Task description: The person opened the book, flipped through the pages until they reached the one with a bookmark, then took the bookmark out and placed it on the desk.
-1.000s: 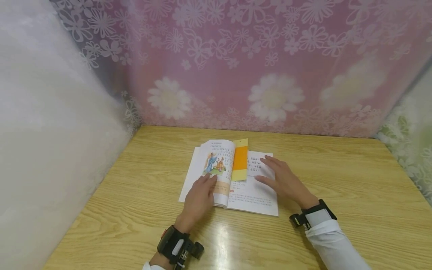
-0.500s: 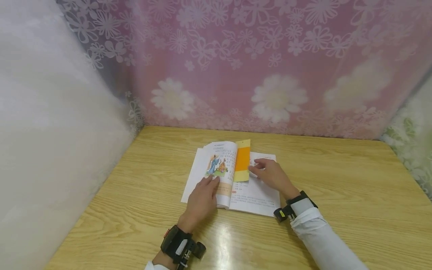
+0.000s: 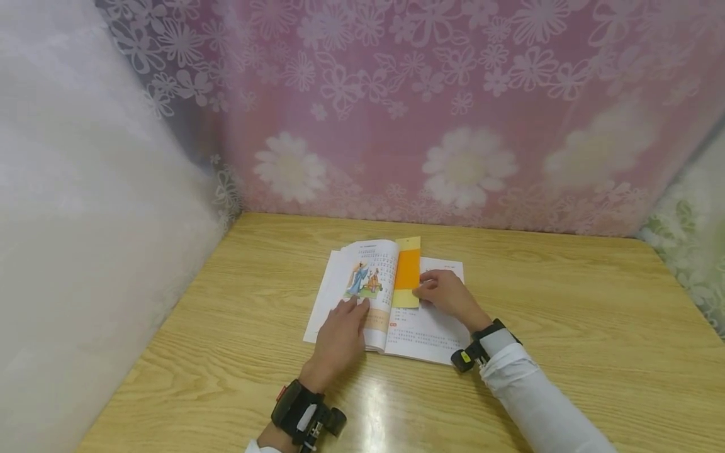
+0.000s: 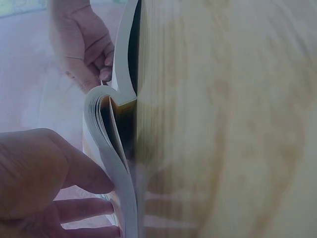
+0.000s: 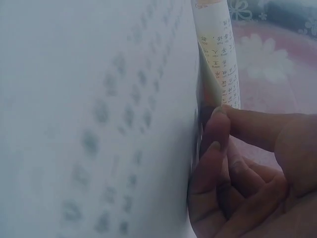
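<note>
An open book (image 3: 421, 343) with printed text and a colour picture lies on the wooden table. Along its inner fold rests a yellow and orange bookmark (image 3: 408, 269), on the right-hand page. My left hand (image 3: 338, 340) presses the left-hand pages down with its fingers extended; the left wrist view shows its fingertips against the curved pages. With thumb and forefinger, my right hand (image 3: 450, 294) pinches the bookmark's right edge near its lower end. In the right wrist view the bookmark (image 5: 212, 82) appears edge-on at the fingertips, its other end running toward the fold.
The wooden table (image 3: 566, 302) extends around the book on all sides. Behind it hangs a pink flowered curtain (image 3: 362, 157), and a whitish curtain (image 3: 107, 220) is at the left. Each wrist carries a strapped camera.
My right hand has come left from above the right-hand page and now pinches the bookmark's edge. My left hand keeps its place on the left-hand pages.
</note>
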Demonstrator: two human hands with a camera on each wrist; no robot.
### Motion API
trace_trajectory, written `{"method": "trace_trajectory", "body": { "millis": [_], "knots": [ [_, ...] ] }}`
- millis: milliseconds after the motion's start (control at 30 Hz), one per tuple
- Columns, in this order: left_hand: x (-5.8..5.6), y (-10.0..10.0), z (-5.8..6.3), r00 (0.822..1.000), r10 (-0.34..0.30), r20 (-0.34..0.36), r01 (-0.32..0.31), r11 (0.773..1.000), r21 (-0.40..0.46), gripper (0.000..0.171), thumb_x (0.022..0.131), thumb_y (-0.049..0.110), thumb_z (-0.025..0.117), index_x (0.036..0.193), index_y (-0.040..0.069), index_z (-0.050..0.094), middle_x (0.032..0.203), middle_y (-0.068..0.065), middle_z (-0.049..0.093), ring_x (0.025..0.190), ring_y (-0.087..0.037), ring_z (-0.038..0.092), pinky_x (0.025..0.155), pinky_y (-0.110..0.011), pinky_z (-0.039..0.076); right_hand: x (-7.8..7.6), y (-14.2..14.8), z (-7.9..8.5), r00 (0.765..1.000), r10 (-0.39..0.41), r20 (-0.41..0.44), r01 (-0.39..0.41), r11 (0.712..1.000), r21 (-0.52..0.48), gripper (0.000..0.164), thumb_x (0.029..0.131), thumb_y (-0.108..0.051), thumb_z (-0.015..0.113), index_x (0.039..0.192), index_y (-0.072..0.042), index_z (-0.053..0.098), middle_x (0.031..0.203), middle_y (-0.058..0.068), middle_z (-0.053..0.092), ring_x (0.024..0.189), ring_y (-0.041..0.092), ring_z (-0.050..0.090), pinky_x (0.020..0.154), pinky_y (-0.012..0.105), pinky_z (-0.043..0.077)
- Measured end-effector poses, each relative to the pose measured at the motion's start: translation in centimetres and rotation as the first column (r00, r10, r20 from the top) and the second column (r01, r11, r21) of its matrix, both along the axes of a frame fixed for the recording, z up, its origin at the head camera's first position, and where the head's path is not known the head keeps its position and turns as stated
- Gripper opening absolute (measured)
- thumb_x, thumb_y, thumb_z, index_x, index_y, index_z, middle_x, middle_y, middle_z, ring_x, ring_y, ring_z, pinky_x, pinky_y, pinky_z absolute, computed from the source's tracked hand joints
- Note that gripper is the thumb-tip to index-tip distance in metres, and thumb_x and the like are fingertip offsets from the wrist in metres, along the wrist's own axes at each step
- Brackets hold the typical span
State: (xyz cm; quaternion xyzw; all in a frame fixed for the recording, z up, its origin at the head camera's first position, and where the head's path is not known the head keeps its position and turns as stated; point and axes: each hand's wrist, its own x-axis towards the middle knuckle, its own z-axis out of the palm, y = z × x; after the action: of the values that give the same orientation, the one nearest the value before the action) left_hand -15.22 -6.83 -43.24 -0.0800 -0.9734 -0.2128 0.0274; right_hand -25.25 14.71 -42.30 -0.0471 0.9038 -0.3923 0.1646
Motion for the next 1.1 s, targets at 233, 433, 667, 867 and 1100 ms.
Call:
{"method": "trace_trajectory", "body": {
  "millis": [233,433,667,867,1100],
  "knots": [
    [0.2,0.0,0.1,1.0,-0.008,-0.007,0.008,1.0,0.004,0.041,0.091,0.018,0.044,0.131,0.012,0.047,0.135,-0.014,0.047,0.125,-0.032,0.038,0.102,-0.047,0.032,0.3,0.7,-0.3,0.998,-0.024,-0.056,0.023,1.0,-0.019,0.048,0.082,-0.026,0.062,0.123,-0.004,0.051,0.095,0.008,0.067,0.074,0.017,0.057,0.075,0.033,0.048],
    [0.2,-0.1,0.0,1.0,-0.013,-0.021,0.014,1.0,0.008,0.043,0.088,0.018,0.044,0.131,0.01,0.048,0.135,-0.016,0.046,0.124,-0.036,0.038,0.101,-0.048,0.032,0.8,3.5,0.0,0.987,-0.082,-0.14,0.075,0.995,-0.06,0.046,0.087,-0.027,0.056,0.126,-0.005,0.048,0.099,0.013,0.064,0.073,0.02,0.057,0.065,0.03,0.047],
    [0.2,-0.3,0.1,1.0,-0.019,-0.02,0.019,1.0,-0.001,0.043,0.088,0.019,0.044,0.131,0.011,0.048,0.135,-0.015,0.047,0.124,-0.035,0.038,0.101,-0.048,0.032,1.7,8.9,0.5,0.972,-0.16,-0.172,0.146,0.985,-0.092,0.05,0.09,-0.03,0.052,0.13,-0.002,0.043,0.103,0.019,0.062,0.079,0.024,0.058,0.063,0.031,0.048],
    [0.2,-0.3,0.1,1.0,-0.016,-0.01,0.016,1.0,0.004,0.045,0.088,0.021,0.045,0.132,0.011,0.047,0.136,-0.015,0.046,0.126,-0.034,0.037,0.102,-0.049,0.031,2.7,12.9,0.5,0.962,-0.18,-0.204,0.171,0.983,-0.06,0.053,0.091,-0.035,0.049,0.13,0.0,0.043,0.108,0.024,0.061,0.082,0.024,0.061,0.067,0.033,0.05],
    [0.2,-0.2,0.0,1.0,-0.02,-0.022,0.02,1.0,0.003,0.044,0.088,0.021,0.046,0.131,0.01,0.047,0.135,-0.015,0.047,0.125,-0.034,0.038,0.101,-0.048,0.032,3.5,15.4,0.6,0.974,-0.14,-0.18,0.152,0.987,0.05,0.058,0.091,-0.037,0.048,0.129,0.005,0.041,0.11,0.029,0.058,0.081,0.025,0.06,0.064,0.033,0.048]
  ]
}}
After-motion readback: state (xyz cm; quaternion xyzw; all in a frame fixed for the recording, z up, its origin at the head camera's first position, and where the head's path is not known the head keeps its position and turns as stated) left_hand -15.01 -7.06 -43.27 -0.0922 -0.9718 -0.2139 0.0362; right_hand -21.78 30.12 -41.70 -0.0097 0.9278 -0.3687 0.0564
